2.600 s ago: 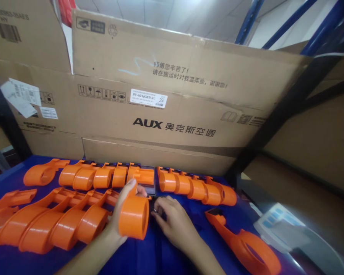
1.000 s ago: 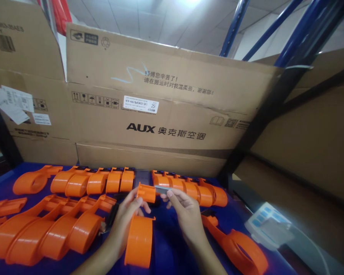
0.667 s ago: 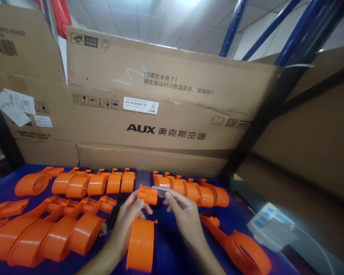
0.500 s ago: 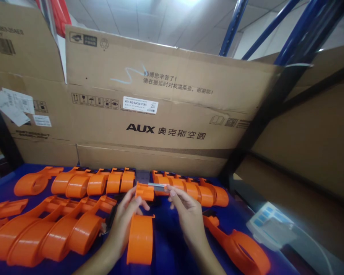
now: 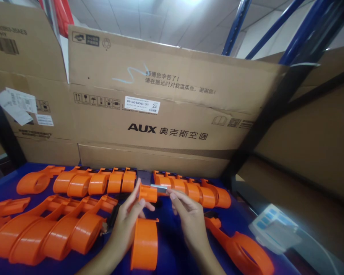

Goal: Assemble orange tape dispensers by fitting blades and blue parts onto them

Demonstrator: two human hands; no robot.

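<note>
Both forearms were cut off by the lower border. Between them, just right of the drum of the held orange tape-dispenser body (image 5: 145, 244), a bare lane of the blue table surface (image 5: 172, 248) ran toward the far side. To its right lay a single dispenser body (image 5: 253, 250), its ring reaching the lower border and its head partly behind the right wrist; to its left, a near row of dispenser bodies (image 5: 59, 231) overlapped one another, the outermost cropped at the left border. A black object (image 5: 114, 215) beside the left wrist was half covered and could not be identified.

The left hand (image 5: 129, 215) had thumb and fingers closed about the handle of the held body, the drum hanging below. The right hand (image 5: 189, 212) pinched a toothed metal strip (image 5: 159, 189) between thumb and forefinger; the strip's other end met the orange handle, but how far it was seated could not be told.

Beyond, a left far row (image 5: 114, 181) and a right far row (image 5: 192, 191) of dispenser bodies flanked a dark flat panel (image 5: 144, 177), partly hidden. An AUX-marked cardboard sheet (image 5: 149, 149) bounded the table's far edge.
</note>
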